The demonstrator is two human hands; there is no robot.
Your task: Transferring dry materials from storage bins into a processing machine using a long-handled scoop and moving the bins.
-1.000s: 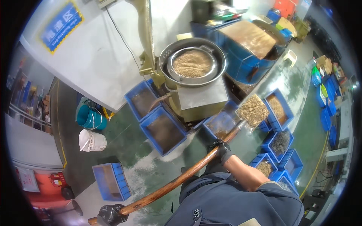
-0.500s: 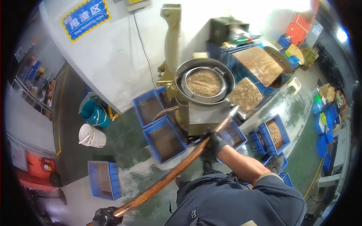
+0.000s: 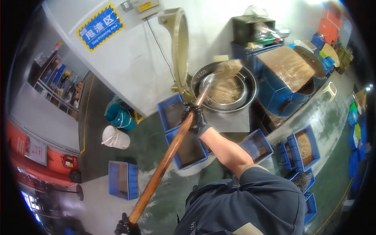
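Note:
Both my hands, in black gloves, grip a long-handled shovel (image 3: 160, 168) that slants from lower left up to the machine. My left hand (image 3: 127, 226) is closed around the handle's low end at the picture's bottom edge. Farther up, close to the metal socket, my right hand (image 3: 194, 119) wraps the handle. The shovel's blurred tan blade lies over the round steel drum (image 3: 252, 84), above its inner basket (image 3: 243, 91). Tan granular material (image 3: 225, 94) fills that basket; whether any is still on the blade I cannot tell. The drum's thick lid (image 3: 180, 51) stands raised at its left.
Blue crates (image 3: 188, 152) stand against the machine's front left, another blue crate (image 3: 123, 180) farther left. Teal and white buckets (image 3: 116, 138) are by the wall corner. A large blue bin (image 3: 274, 74) with a tan board stands right of the drum. More crates (image 3: 303, 145) hold material at right.
The shovel's blade, loaded with tan material, has swung left from beside the drum to over its basket. Both hands moved with the handle, which is now steeper. The view has shifted.

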